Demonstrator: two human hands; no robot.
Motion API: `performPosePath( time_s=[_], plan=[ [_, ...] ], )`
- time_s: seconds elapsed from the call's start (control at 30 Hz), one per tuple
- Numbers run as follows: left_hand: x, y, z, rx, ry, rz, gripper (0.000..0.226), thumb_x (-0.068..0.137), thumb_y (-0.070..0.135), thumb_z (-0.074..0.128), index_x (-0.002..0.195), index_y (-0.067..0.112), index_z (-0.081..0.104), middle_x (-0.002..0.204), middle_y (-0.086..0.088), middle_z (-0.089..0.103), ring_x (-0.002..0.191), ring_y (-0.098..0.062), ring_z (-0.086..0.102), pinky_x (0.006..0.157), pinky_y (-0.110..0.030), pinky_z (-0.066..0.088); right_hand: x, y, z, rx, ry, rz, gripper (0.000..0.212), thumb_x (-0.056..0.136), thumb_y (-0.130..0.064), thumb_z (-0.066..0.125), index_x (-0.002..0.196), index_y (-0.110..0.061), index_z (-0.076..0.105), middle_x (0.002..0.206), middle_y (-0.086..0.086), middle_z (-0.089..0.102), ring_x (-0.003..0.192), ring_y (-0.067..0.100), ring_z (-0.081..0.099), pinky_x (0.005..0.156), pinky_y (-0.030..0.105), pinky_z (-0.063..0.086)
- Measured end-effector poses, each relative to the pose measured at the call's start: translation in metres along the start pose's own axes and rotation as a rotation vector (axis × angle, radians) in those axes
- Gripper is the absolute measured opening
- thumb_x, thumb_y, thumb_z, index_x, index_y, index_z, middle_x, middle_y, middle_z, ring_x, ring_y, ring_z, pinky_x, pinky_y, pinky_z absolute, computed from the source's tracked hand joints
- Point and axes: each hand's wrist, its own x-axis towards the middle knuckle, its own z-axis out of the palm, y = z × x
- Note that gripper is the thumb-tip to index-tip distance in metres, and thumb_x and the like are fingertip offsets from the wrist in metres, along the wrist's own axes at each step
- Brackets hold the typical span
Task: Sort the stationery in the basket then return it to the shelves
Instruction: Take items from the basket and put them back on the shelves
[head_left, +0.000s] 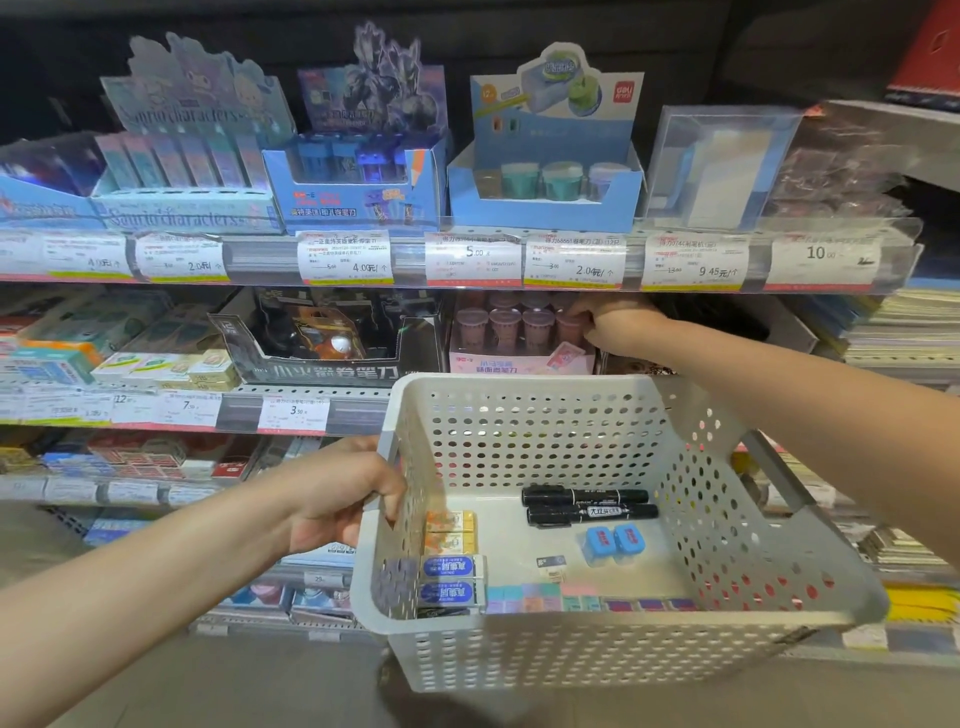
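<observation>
A: While the left hand (343, 493) curls over the rim of the white perforated basket (769, 525) at about nine o'clock, what is the other one doing?

B: The right hand (605, 325) is up on the second shelf, at twelve o'clock from the basket. Its grip is curled around a pink cup-shaped pencil sharpener (569, 325), at the right end of the pink display box (519, 361) that carries a row of the same cups.

A: And the left grip, is it tight?

B: Fingers folded down inside the basket wall, thumb outside, pinching the rim. The basket hangs in the air, tilted towards the camera.

A: What lies in it?

B: Two black markers (587, 504) side by side near the centre. Just below them, at five o'clock, two small blue sharpeners (613, 543) touching each other. Along the left wall, two yellow erasers (451, 530), and below those two blue-labelled erasers (452, 579). Along the near wall, a row of pastel erasers (545, 597). A small dark-topped packet (551, 565) sits alone in the middle.

A: The shelf above?

B: Blue display boxes, one holding teal round sharpeners (540, 179), with price tags (574, 260) along the shelf edge.
</observation>
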Motion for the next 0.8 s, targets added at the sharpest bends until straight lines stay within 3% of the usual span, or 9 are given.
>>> performPosePath(
  time_s=[0.2, 0.33, 0.53, 0.63, 0.8],
  plan=[
    [0.002, 0.002, -0.001, 0.012, -0.010, -0.003, 0.056, 0.048, -0.005, 0.049, 0.102, 0.005, 0.061, 0.057, -0.008, 0.054, 0.048, -0.017, 0.050, 0.039, -0.015, 0.040, -0.002, -0.003, -0.007, 0.052, -0.045, 0.023, 0.039, 0.091, -0.003, 0.042, 0.124, -0.016, 0.058, 0.135, 0.003, 0.052, 0.118, 0.028, 0.049, 0.097, 0.032, 0.044],
    [0.001, 0.004, -0.001, 0.001, -0.033, 0.007, 0.050, 0.048, -0.006, 0.047, 0.095, 0.006, 0.061, 0.051, -0.006, 0.054, 0.039, -0.013, 0.050, 0.035, -0.014, 0.038, 0.000, 0.003, -0.002, 0.067, -0.065, -0.017, 0.043, 0.088, -0.002, 0.041, 0.123, -0.020, 0.057, 0.134, 0.005, 0.052, 0.110, 0.029, 0.050, 0.089, 0.030, 0.046],
    [0.006, 0.004, -0.004, 0.027, -0.016, 0.008, 0.044, 0.044, -0.004, 0.047, 0.084, 0.007, 0.063, 0.059, -0.010, 0.055, 0.055, -0.021, 0.051, 0.043, -0.021, 0.044, -0.003, 0.017, 0.005, 0.027, -0.101, -0.047, 0.041, 0.090, -0.012, 0.035, 0.129, -0.013, 0.050, 0.133, 0.012, 0.051, 0.118, 0.034, 0.049, 0.098, 0.039, 0.045],
    [0.008, 0.004, -0.008, 0.038, -0.018, 0.002, 0.046, 0.044, -0.003, 0.049, 0.087, 0.006, 0.063, 0.063, -0.012, 0.054, 0.060, -0.024, 0.049, 0.046, -0.022, 0.043, -0.020, 0.014, 0.004, 0.128, 0.058, -0.160, 0.041, 0.091, -0.011, 0.041, 0.132, -0.012, 0.048, 0.135, 0.011, 0.051, 0.122, 0.031, 0.046, 0.101, 0.036, 0.041],
    [0.010, 0.005, -0.008, 0.026, -0.010, -0.005, 0.045, 0.043, -0.004, 0.049, 0.085, 0.006, 0.063, 0.066, -0.013, 0.052, 0.061, -0.023, 0.049, 0.045, -0.021, 0.045, -0.084, -0.008, -0.003, 0.195, 0.371, -0.410, 0.018, 0.089, -0.021, 0.046, 0.091, -0.011, 0.061, 0.092, -0.001, 0.053, 0.088, 0.014, 0.049, 0.077, 0.030, 0.037]
  ],
)
